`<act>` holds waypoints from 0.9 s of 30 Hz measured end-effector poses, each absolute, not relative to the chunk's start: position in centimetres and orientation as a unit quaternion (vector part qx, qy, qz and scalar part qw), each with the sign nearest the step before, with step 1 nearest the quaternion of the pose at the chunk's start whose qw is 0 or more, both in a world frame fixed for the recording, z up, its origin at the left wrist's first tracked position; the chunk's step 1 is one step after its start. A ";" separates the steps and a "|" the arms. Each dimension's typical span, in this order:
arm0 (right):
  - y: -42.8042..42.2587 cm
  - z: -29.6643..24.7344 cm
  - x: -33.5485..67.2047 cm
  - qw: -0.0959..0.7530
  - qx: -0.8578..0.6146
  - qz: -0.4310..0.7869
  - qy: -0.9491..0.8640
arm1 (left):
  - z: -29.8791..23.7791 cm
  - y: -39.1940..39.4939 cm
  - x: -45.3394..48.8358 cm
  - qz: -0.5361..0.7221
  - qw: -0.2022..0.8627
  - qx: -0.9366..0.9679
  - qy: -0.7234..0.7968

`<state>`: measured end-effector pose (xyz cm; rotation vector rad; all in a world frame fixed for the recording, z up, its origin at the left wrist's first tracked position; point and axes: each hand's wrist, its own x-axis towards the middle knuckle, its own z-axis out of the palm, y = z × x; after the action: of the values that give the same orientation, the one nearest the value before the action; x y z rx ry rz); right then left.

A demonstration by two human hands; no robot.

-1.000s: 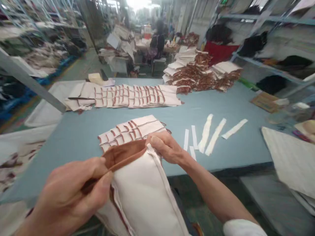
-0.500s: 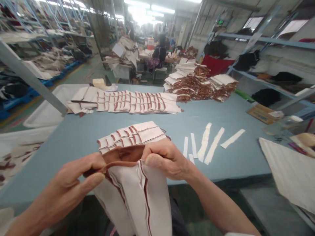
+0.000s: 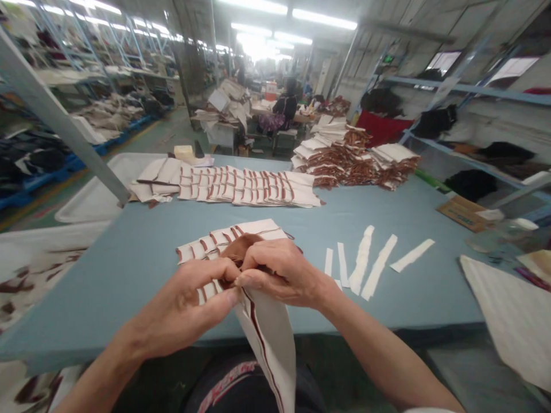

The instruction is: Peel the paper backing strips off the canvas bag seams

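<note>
Both hands grip one fabric piece [image 3: 271,327], off-white on one side and brown on the other, with a dark brown seam running down it. My left hand [image 3: 193,304] pinches its upper edge between thumb and fingers. Close beside it, my right hand [image 3: 279,269] is closed on the same edge, the fingertips almost meeting. The piece's lower part hangs past the table's front edge, over my lap. Just behind the hands, a short row of overlapping off-white pieces with brown edges [image 3: 269,228] lies on the table, partly hidden by them.
The blue table [image 3: 142,258] bears a long row of overlapping pieces [image 3: 241,186], tall fabric stacks [image 3: 327,149] and several white strips [image 3: 381,267]. A cardboard box [image 3: 462,212] sits at the right. A slanting metal post [image 3: 64,120] and white bins [image 3: 86,195] stand left. A person [image 3: 286,109] sits far back.
My hands have come together, the left moving right toward the other. The fabric's top edge, stretched between them before, is now bunched, and the piece hangs narrower.
</note>
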<state>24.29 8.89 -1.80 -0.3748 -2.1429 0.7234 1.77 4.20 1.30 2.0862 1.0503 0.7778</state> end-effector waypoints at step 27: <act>6.2 -2.0 25.8 0.348 -0.163 0.551 -0.741 | -0.5 1.3 3.1 0.308 0.401 0.756 0.417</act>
<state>25.77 6.24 -1.98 -0.4218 -1.9204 1.4275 3.07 1.30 -0.52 1.9107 1.0538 0.7781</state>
